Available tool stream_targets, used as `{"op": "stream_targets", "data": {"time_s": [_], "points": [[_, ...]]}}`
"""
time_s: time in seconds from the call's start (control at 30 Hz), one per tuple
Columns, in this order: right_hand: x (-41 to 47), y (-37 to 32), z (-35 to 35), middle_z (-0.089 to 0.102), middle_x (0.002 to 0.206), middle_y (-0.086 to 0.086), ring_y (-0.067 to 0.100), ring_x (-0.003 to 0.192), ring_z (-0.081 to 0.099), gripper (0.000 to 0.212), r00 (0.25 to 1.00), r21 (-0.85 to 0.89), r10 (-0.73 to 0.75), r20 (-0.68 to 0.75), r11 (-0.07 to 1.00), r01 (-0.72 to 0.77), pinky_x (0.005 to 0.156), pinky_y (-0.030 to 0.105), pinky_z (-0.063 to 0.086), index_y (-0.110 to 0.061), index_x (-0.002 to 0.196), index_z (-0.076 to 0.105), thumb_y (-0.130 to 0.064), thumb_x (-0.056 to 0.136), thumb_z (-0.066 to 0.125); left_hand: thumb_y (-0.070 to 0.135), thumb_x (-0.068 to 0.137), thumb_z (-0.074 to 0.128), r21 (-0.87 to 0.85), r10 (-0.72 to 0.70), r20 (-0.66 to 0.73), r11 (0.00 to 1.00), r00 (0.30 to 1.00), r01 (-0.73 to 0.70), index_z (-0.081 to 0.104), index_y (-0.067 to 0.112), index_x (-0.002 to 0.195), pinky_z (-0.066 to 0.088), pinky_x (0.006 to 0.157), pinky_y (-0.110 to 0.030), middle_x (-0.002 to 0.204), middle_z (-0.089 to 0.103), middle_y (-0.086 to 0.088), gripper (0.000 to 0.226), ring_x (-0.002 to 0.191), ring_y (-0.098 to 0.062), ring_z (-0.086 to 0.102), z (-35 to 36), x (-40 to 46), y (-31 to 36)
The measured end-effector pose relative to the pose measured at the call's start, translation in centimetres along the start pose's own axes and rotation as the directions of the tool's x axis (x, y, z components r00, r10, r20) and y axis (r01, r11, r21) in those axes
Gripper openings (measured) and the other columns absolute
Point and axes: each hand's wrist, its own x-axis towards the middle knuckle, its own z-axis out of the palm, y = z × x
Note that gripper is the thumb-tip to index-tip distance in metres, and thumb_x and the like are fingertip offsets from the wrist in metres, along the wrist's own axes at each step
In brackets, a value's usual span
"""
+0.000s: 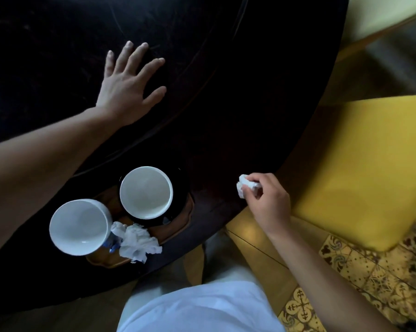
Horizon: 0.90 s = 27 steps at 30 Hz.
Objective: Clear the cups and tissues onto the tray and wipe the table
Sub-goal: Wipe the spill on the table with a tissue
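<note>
Two white cups stand on a wooden tray (178,226) near the table's front edge: one cup (78,227) at the left, another cup (146,192) with a dark outside to its right. A crumpled white tissue (138,243) lies on the tray in front of them. My right hand (265,201) pinches a small balled tissue (246,186) just above the table's rim. My left hand (128,88) lies flat on the dark table (226,92), fingers spread, holding nothing.
A yellow cushioned chair (360,168) stands close to the table's right edge, with a second one (379,13) at the top right. Patterned yellow floor tiles (369,279) show at the lower right. My white shirt (197,307) fills the bottom centre.
</note>
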Motion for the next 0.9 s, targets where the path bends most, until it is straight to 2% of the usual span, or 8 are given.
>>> {"op": "stream_targets", "data": {"time_s": [0.13,0.3,0.43,0.5,0.63,0.73,0.83,0.9], "points": [[-1.7,-0.4,1.0,0.068,0.110,0.004,0.022,0.089,0.069,0.025,0.996,-0.024,-0.026,0.082,0.999,0.028,0.066,0.039,0.061,-0.013,0.112,0.070,-0.023,0.090,0.077,0.054,0.101,0.051,-0.011,-0.059,-0.012,0.998,0.998,0.058,0.035,0.032,0.159,0.007,0.128,-0.055,0.172,0.020,-0.005,0.064,0.160,-0.030,0.012,-1.2,-1.9,-1.1],[-2.5,-1.1,0.9,0.067,0.099,-0.006,0.014,0.084,0.067,0.027,0.976,-0.035,0.001,0.217,0.999,0.007,0.061,0.026,0.056,-0.020,0.110,0.070,-0.038,0.089,0.075,0.049,0.103,0.051,-0.090,-0.381,-0.160,0.924,0.911,0.371,0.046,0.023,0.154,0.009,0.126,-0.052,0.167,0.033,-0.008,0.058,0.158,-0.030,0.019,-2.3,-11.3,-6.9],[-3.3,-3.7,0.9,0.068,0.094,-0.011,0.006,0.085,0.067,0.024,0.974,0.102,-0.028,0.225,0.995,0.005,0.060,0.015,0.056,-0.026,0.103,0.069,-0.046,0.089,0.072,0.056,0.102,0.045,-0.056,-0.502,-0.157,0.864,0.850,0.500,0.043,0.029,0.153,-0.007,0.123,-0.034,0.169,0.028,-0.005,0.058,0.159,-0.028,0.013,-2.5,-18.7,-11.8],[-3.9,-5.6,1.1,0.069,0.093,-0.012,0.005,0.085,0.069,0.024,0.977,0.145,-0.044,0.210,0.989,0.013,0.060,0.016,0.058,-0.027,0.103,0.067,-0.047,0.090,0.072,0.060,0.101,0.040,-0.024,-0.554,-0.109,0.832,0.826,0.555,0.035,0.030,0.157,-0.014,0.119,-0.031,0.172,0.021,-0.005,0.064,0.160,-0.028,0.006,-2.5,-21.5,-14.0],[-6.0,-9.9,2.0,0.067,0.097,-0.013,0.005,0.091,0.067,0.026,0.983,0.175,-0.082,0.165,0.983,0.053,0.066,0.018,0.058,-0.024,0.106,0.066,-0.044,0.090,0.070,0.069,0.103,0.032,0.071,-0.485,-0.061,0.870,0.872,0.489,0.026,0.031,0.162,-0.025,0.118,-0.029,0.174,0.009,-0.003,0.071,0.160,-0.023,-0.008,-2.2,-24.0,-17.4],[-8.6,-12.9,3.4,0.068,0.103,-0.014,0.007,0.097,0.067,0.023,0.983,0.217,-0.062,0.175,0.976,0.023,0.077,0.023,0.058,-0.023,0.109,0.065,-0.032,0.090,0.074,0.069,0.104,0.032,0.063,-0.401,-0.063,0.912,0.914,0.405,0.021,0.030,0.163,-0.027,0.117,-0.028,0.175,0.007,-0.001,0.072,0.158,-0.019,-0.011,-1.9,-23.8,-18.7],[-11.3,-15.5,5.4,0.069,0.103,-0.006,0.012,0.096,0.067,0.025,0.976,0.226,-0.054,0.213,0.974,0.004,0.082,0.033,0.057,-0.020,0.106,0.066,-0.015,0.086,0.079,0.066,0.103,0.034,0.003,-0.380,-0.083,0.925,0.921,0.381,0.023,0.032,0.163,-0.015,0.124,-0.041,0.175,0.011,-0.001,0.069,0.161,-0.027,-0.002,-1.2,-23.9,-19.3],[-13.0,-16.9,6.9,0.068,0.103,-0.005,0.011,0.097,0.066,0.028,0.969,0.214,-0.082,0.234,0.976,0.031,0.083,0.033,0.056,-0.018,0.104,0.066,-0.007,0.082,0.078,0.066,0.103,0.035,-0.022,-0.376,-0.089,0.927,0.922,0.375,0.024,0.032,0.162,-0.006,0.126,-0.050,0.174,0.012,-0.001,0.069,0.161,-0.029,0.000,-1.1,-23.8,-19.2]]}}
